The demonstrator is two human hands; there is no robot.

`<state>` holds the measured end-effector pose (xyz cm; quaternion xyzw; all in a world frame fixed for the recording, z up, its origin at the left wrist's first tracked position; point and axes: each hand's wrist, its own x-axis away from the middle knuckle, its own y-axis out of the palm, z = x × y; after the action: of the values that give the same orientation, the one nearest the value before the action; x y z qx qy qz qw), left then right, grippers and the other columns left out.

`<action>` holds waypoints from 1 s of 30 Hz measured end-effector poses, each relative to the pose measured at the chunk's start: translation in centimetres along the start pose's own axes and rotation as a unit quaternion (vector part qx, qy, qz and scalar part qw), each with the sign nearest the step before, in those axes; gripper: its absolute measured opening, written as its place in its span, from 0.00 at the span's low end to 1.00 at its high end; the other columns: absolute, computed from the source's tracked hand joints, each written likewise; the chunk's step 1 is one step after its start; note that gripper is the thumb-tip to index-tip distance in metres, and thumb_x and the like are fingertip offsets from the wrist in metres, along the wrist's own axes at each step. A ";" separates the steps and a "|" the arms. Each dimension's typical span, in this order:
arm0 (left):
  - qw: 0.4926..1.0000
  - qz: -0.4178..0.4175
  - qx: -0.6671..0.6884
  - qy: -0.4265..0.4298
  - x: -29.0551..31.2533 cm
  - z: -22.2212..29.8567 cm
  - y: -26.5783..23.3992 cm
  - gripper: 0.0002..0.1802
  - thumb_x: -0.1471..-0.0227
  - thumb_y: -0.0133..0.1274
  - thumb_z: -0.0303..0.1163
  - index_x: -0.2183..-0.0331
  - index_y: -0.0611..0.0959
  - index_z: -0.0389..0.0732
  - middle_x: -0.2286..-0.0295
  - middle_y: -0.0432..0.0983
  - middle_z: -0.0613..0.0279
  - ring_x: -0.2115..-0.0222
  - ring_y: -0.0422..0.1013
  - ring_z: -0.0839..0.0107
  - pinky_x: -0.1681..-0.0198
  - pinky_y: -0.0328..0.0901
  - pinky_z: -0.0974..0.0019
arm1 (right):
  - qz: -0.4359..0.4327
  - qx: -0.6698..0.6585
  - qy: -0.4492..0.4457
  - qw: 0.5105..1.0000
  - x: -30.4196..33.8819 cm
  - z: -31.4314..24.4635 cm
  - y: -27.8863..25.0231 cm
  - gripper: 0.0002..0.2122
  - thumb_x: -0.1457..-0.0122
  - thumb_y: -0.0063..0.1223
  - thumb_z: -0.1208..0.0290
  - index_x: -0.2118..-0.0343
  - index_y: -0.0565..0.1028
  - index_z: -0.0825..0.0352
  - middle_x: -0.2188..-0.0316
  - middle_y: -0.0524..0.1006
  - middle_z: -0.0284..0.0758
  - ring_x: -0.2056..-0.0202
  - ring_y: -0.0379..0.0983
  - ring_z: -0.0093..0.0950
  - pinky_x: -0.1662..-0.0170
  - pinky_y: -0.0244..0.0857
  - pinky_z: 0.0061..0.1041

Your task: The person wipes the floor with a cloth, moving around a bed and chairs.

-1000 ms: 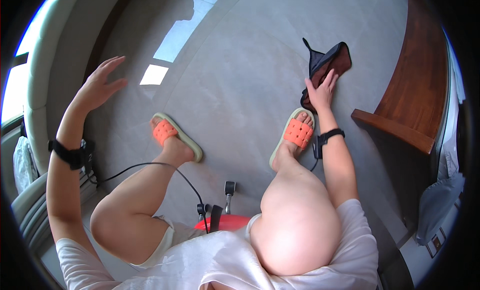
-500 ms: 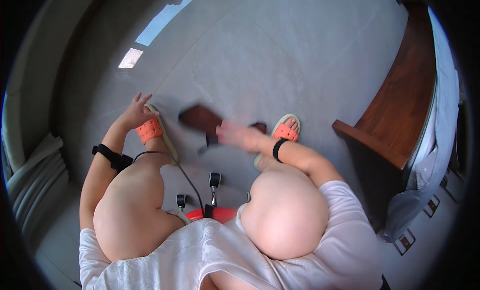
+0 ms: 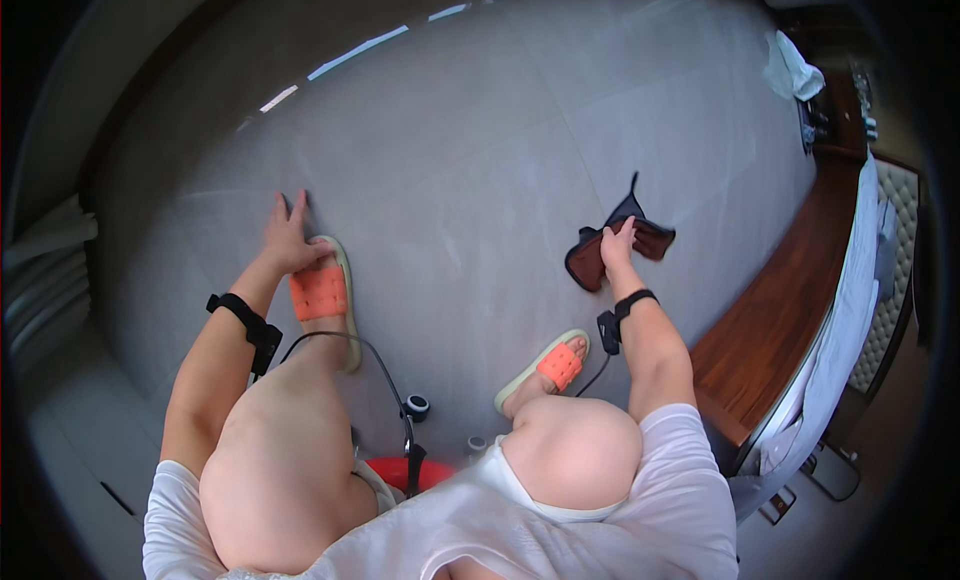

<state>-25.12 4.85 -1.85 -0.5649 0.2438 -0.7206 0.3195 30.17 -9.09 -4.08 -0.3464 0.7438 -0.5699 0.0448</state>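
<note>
My right hand is out at the right with its fingers closed on a limp dark brown piece with black edging. Two flaps of the piece spread to either side of the hand, and a thin black strap sticks up from it. Its exact kind is unclear. On the left, my left hand holds nothing, its fingers spread over the floor just beyond the orange sandal on my left foot. The other orange sandal sits below my right hand, apart from it.
A brown wooden ledge runs along the right, with pale bedding beside it. Black cable loops between my legs near a caster and a red seat. Pale curtain folds hang at the left.
My right hand has carried the dark piece to the right and farther out, past the right sandal. The left hand stays spread near the left foot. The whole view has shifted.
</note>
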 end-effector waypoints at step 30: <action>0.943 0.076 0.056 0.320 1.0 12.0 1.9 0.53 0.59 0.62 0.43 0.38 0.49 0.49 0.39 0.35 0.40 0.39 0.39 0.41 0.41 0.45 0.40 | -0.231 -0.188 -0.338 0.893 16.3 -19.8 5.8 0.26 0.40 0.42 0.73 0.39 0.54 0.66 0.37 0.49 0.49 0.36 0.43 0.45 0.36 0.42 0.34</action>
<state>-13.28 2.96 0.38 -0.2657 0.3343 -0.8496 0.3095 6.02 -1.54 2.98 -0.6821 0.6761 -0.2621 0.0949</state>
